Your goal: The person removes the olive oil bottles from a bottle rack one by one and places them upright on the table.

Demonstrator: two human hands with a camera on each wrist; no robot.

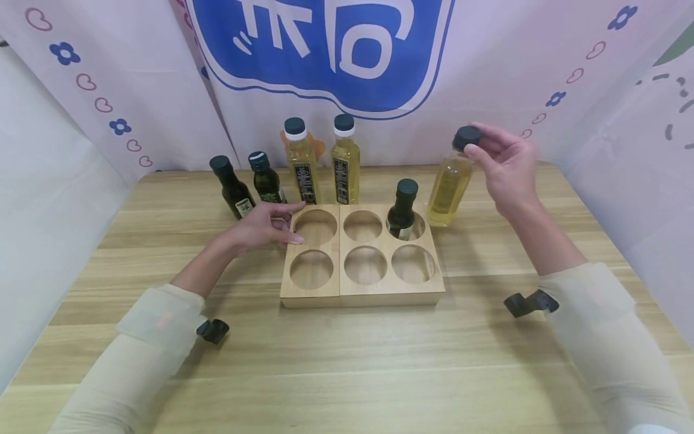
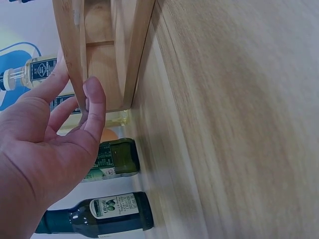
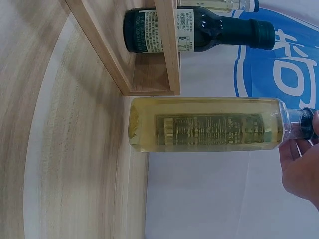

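My right hand (image 1: 512,166) pinches the dark cap of a clear square bottle of pale yellow oil (image 3: 209,127). That bottle tilts slightly beside the right end of a wooden bottle rack (image 1: 338,256). At the rack's left end, my left hand (image 1: 267,224) grips the top board; in the left wrist view the fingers (image 2: 94,92) curl round its edge. One dark green bottle (image 1: 402,211) stands in the back right hole of the rack. In the right wrist view its base shows below the top board, inside the rack.
Behind the rack stand two yellow oil bottles, one on the left (image 1: 303,166) and one on the right (image 1: 346,163). A short dark green bottle (image 1: 267,181) and a taller dark bottle (image 1: 233,187) stand left of them. A printed cloth (image 1: 325,138) hangs behind the table (image 1: 347,367).
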